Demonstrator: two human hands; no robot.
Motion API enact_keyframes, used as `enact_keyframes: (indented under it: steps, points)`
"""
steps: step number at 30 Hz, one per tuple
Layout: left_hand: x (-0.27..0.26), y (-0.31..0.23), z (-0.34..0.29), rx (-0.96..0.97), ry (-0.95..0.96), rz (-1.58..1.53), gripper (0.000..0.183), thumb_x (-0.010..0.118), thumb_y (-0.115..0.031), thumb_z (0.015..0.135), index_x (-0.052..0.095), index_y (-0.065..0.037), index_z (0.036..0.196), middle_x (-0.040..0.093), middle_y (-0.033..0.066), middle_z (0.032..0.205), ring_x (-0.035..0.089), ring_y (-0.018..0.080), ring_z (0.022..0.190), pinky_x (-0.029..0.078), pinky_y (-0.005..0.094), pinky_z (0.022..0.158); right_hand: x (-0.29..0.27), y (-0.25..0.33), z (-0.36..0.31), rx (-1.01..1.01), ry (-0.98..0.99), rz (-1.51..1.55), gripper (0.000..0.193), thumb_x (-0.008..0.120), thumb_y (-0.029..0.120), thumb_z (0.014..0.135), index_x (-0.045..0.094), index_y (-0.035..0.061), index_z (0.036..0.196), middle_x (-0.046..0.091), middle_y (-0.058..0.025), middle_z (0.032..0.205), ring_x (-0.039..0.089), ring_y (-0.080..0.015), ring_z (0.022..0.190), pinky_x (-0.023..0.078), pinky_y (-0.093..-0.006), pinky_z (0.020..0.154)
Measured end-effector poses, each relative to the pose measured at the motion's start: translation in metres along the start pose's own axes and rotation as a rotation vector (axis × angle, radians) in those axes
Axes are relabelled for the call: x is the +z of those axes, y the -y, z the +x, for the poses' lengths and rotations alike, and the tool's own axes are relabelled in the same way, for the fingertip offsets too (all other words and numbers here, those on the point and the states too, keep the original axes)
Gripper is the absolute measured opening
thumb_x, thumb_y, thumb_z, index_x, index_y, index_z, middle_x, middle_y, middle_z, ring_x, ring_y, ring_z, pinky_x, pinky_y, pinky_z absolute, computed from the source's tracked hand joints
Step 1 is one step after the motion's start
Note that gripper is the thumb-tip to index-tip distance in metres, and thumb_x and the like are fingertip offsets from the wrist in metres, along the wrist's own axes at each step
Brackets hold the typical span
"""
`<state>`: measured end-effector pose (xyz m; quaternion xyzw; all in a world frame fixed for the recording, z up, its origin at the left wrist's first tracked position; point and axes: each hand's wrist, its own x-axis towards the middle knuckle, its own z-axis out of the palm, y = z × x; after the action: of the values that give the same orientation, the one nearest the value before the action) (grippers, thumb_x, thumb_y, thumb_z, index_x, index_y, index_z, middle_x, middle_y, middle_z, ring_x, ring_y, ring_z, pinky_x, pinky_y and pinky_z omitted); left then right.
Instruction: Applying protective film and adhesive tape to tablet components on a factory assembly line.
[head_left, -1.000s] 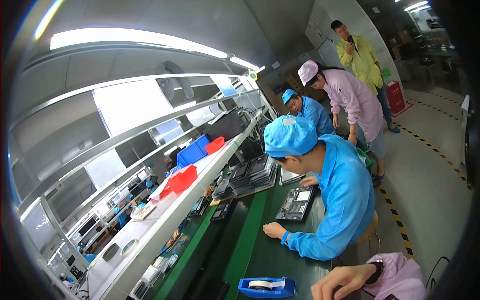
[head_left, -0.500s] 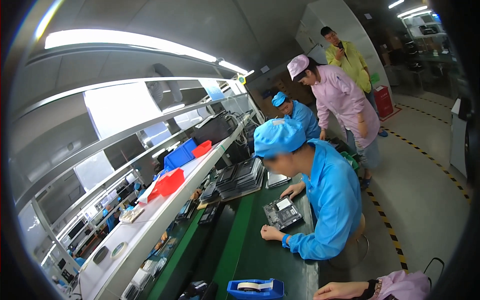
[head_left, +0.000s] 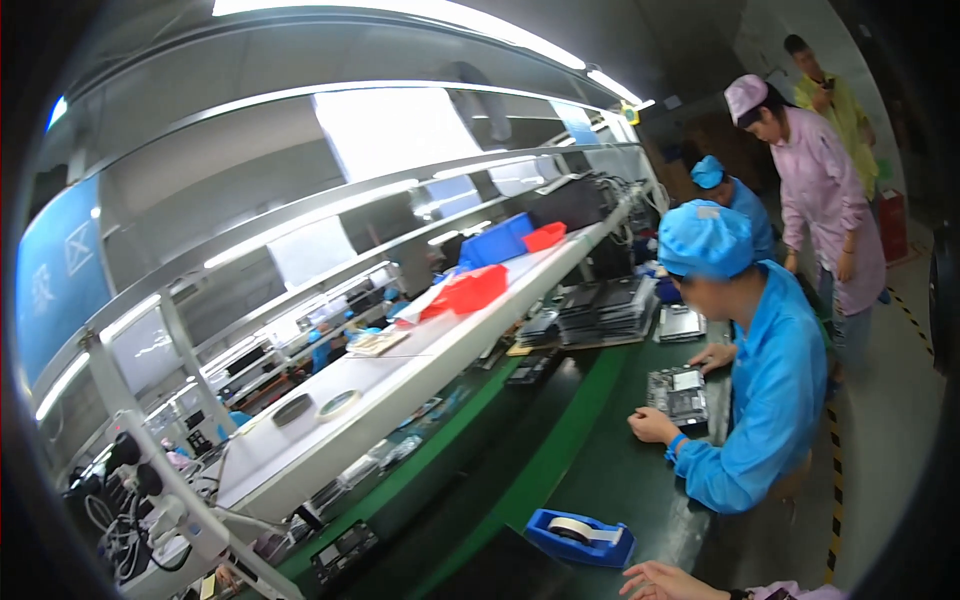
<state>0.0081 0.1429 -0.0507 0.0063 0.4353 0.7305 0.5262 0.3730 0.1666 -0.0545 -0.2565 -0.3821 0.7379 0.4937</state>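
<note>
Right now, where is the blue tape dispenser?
In the head view, the blue tape dispenser sits on the green bench, low and right of centre, just up and left of the pink-sleeved hand.

Below and to the right of the blue tape dispenser [head_left: 588,551], the person's right hand [head_left: 674,581] is bare to the wrist, with slim, tapering fingers. A narrow dark band [head_left: 741,594] shows at the wrist; whether it is a cuff or a strap is unclear. Farther right of the dispenser shows a pale pink, wrinkled sleeve [head_left: 808,592], mostly cut off by the view's edge.
</note>
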Motion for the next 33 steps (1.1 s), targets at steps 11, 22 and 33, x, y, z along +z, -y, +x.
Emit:
enact_keyframes:
  steps: [11, 22, 33]
  points:
    - [-0.068, 0.038, -0.102, 0.333, 0.062, 0.305, 0.052, 0.066, -0.014, 0.08, 0.047, 0.004, 0.125, 0.045, 0.0151, 0.127, 0.044, 0.0257, 0.117, 0.035, 0.0327, 0.099, -0.001, -0.096, 0.021, 0.078, -0.096, -0.584, 0.048, 0.048, 0.036, 0.094, 0.041, 0.0051, 0.13, 0.055, -0.0112, 0.108, 0.058, -0.016, 0.096, 0.046, -0.0263, 0.081]
    - [-0.069, 0.075, -0.132, 0.451, 0.26, 0.754, 0.061, 0.066, -0.016, 0.081, 0.039, 0.002, 0.133, 0.033, 0.0158, 0.14, 0.033, 0.0269, 0.128, 0.031, 0.0327, 0.104, 0.022, -0.039, 0.024, 0.351, -0.03, -0.176, 0.051, 0.058, 0.021, 0.089, 0.039, 0.0123, 0.136, 0.055, 0.0004, 0.111, 0.049, -0.0096, 0.085, 0.041, -0.024, 0.075]
    - [-0.056, 0.078, -0.111, 0.285, 0.277, 0.61, 0.082, 0.063, -0.022, 0.084, 0.011, -0.002, 0.144, 0.022, 0.0157, 0.146, 0.019, 0.0243, 0.135, 0.015, 0.0304, 0.109, 0.001, -0.028, 0.048, 0.335, 0.149, -0.083, 0.057, 0.056, 0.011, 0.089, 0.027, 0.005, 0.138, 0.042, -0.0069, 0.129, 0.046, -0.0158, 0.115, 0.04, -0.0281, 0.094]
